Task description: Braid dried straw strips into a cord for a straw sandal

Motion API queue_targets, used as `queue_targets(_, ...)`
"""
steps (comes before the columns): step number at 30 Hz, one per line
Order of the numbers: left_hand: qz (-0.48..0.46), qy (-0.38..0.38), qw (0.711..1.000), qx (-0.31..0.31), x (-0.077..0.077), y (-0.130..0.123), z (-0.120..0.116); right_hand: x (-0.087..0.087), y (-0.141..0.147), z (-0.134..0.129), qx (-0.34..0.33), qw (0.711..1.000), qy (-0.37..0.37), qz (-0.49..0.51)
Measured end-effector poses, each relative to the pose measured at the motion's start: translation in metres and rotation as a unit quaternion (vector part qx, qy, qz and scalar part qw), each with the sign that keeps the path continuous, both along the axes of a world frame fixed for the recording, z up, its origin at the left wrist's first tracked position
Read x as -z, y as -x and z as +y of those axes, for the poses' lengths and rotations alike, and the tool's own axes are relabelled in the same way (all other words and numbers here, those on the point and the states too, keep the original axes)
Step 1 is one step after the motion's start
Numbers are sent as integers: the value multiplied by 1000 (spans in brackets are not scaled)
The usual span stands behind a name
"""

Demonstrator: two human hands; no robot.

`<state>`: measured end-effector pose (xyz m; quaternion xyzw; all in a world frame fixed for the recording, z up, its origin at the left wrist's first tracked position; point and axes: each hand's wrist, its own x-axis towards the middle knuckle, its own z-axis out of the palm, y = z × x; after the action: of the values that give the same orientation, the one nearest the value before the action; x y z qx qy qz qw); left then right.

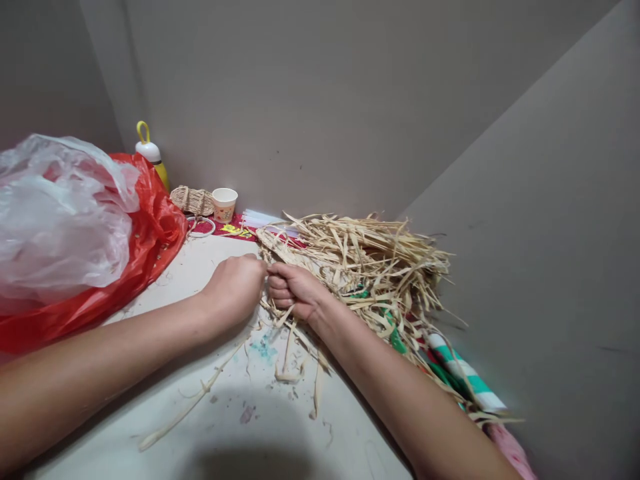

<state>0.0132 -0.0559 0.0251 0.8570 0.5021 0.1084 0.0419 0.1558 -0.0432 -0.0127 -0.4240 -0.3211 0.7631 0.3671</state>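
Note:
My left hand (236,287) and my right hand (295,289) are both closed, their knuckles nearly meeting over the white table. A strand of dried straw (267,249) shows just above and below where they come together, and looks twisted or braided. Both hands appear to grip it, though my left fingers are turned away and the part inside is hidden. Close behind my right hand lies a big heap of loose dried straw (375,257). Loose strips (185,417) and small crumbs are scattered on the table (235,433) in front of my hands.
On the left bulge a red plastic bag (160,227) and a whitish one (60,220). Along the back are a yellow-and-white bottle (149,152), a woven straw piece (193,200), a paper cup (225,205) and a white ring (201,228). Green-and-white striped material (467,373) lies right, by the wall.

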Motion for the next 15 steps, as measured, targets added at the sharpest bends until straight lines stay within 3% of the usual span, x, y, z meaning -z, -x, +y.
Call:
queue_targets(9, 57, -136, 985, 85, 28, 23, -7, 1, 8, -7, -22, 999, -31, 23)
queue_targets(15, 59, -153, 977, 136, 38, 20, -16, 6, 9, -6, -22, 999, -48, 6)
